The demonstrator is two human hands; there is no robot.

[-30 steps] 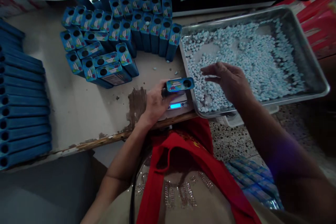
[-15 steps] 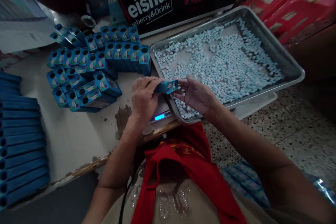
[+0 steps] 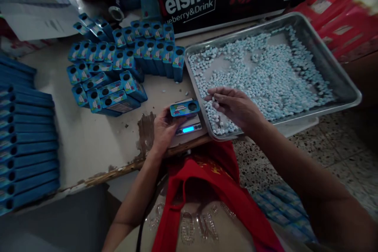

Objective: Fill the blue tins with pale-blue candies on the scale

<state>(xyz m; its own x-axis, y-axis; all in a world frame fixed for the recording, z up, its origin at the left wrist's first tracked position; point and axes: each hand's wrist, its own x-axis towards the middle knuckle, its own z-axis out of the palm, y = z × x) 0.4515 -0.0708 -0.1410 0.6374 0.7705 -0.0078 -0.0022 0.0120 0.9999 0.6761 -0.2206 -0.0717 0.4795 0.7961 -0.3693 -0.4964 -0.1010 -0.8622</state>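
Note:
My left hand (image 3: 165, 128) is wrapped round a small blue box (image 3: 180, 109), its top with a dark round hole facing up. The box is over the small digital scale (image 3: 180, 129), whose display glows blue; whether it rests on the plate I cannot tell. Over the near left part of the metal tray (image 3: 344, 86), my right hand (image 3: 236, 106) has its thumb and fingers pinched together on a few small pale candies (image 3: 215, 103). Below and around it, many pale blue and white candies (image 3: 274, 75) lie spread in the tray.
Several upright blue boxes (image 3: 103, 69) with holes on top stand left of the scale. More blue boxes (image 3: 29, 141) lie stacked at the far left. A black carton (image 3: 230, 0) stands behind the tray, with red plastic crates (image 3: 339, 15) at the right. The table's front edge (image 3: 103, 179) is worn.
My left hand has brought the box from tilted by the tray to hole-up over the scale. My right hand has left the box and closed its fingers over the tray. The view has shifted.

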